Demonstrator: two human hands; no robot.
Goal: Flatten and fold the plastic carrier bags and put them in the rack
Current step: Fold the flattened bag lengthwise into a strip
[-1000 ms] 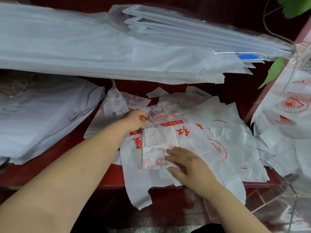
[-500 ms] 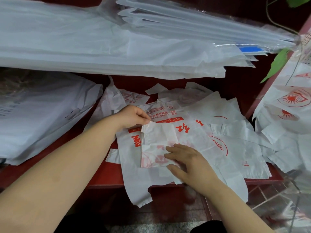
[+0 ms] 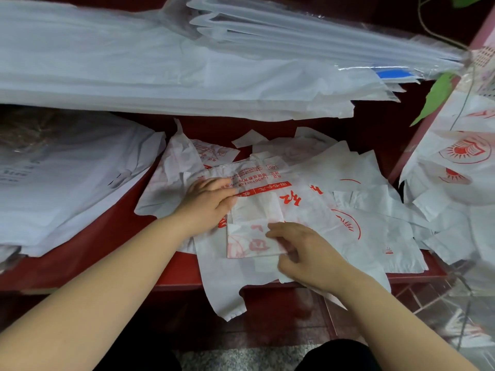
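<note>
Left hand [image 3: 206, 202] has slid onto the bag [image 3: 249, 243], fingers flat, pressing the crease while right hand [image 3: 302, 253] fingers pinch its edge; fold nearly done.

Notes for you, legible print only:
- Spread bag [image 3: 308, 210] at front edge of red shelf [image 3: 80, 250]: you can read one large red character [image 3: 290, 200], 红.
- Red band [image 3: 263, 189] on same bag: white characters, too small to read.
- Digit string [image 3: 251, 184] beside band: starts 1553613, last digits unsure.
- Folded bag [image 3: 249, 243] on top: red print shows through, unreadable.
- Hanging bags [image 3: 460, 167] past shelf's right edge: red sun-and-book emblem [image 3: 464, 150], no words you can make out.
- Bag stack [image 3: 67, 183] at left edge: dark print, blurred.
</note>
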